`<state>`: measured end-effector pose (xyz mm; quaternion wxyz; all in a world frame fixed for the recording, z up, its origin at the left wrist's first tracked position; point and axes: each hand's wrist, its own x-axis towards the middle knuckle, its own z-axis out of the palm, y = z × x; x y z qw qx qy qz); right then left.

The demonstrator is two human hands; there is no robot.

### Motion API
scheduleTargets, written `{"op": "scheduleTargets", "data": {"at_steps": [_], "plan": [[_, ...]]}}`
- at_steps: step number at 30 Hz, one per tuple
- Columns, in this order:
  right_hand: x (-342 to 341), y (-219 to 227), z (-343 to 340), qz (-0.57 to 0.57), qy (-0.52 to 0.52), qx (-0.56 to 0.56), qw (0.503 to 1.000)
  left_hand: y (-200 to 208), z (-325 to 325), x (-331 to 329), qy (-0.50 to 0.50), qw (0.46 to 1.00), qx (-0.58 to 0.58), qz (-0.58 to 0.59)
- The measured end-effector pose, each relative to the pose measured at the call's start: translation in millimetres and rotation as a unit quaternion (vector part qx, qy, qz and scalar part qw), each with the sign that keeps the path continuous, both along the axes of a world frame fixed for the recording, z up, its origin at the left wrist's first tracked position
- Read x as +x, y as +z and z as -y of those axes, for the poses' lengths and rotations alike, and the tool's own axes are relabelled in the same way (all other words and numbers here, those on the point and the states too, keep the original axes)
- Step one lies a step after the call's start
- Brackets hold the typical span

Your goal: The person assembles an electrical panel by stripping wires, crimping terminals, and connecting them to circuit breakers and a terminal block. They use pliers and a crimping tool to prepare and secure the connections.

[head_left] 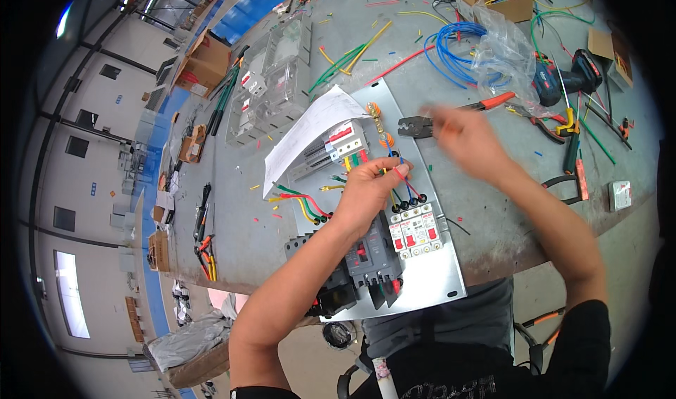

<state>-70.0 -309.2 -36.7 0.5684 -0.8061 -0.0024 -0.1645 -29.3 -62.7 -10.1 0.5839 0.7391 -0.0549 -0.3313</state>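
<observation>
My left hand [370, 191] pinches thin wires [405, 176], blue and red among them, above a metal mounting plate [433, 279]. My right hand [461, 138] is smeared by motion over crimping pliers [415, 126] with red handles; whether its fingers grip them cannot be made out. Below the held wires sits a row of small white circuit breakers [415, 231] with red switches. Left of it is a larger dark grey breaker [372, 251], partly under my left forearm. A brass terminal bar [379, 123] on orange insulators is fixed near the plate's far end. Curled paper [310, 133] covers part of another component.
Clear plastic enclosures [274, 82] stand at the far left of the table. Toward the far right lie a blue wire coil [458, 50], a plastic bag [503, 54], a cordless drill [567, 78] and a cutter [579, 181]. Loose wires [352, 57] are strewn across the far side.
</observation>
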Motion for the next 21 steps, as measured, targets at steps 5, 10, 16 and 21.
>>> {"op": "scheduleTargets", "data": {"at_steps": [5,10,16,21], "plan": [[12,19,52,0.053,-0.117,0.122,0.984,0,2,-1,-0.044,0.998,0.012,0.031],[-18,13,17,0.009,0.020,0.026,0.999,4,-10,0,-0.040,0.998,-0.034,-0.033],[-31,-12,8,-0.009,0.049,0.060,0.997,8,-11,2,-0.066,0.997,-0.038,-0.020],[-40,-10,7,0.043,0.077,-0.099,0.991,6,-11,3,-0.057,0.998,-0.011,-0.028]]}}
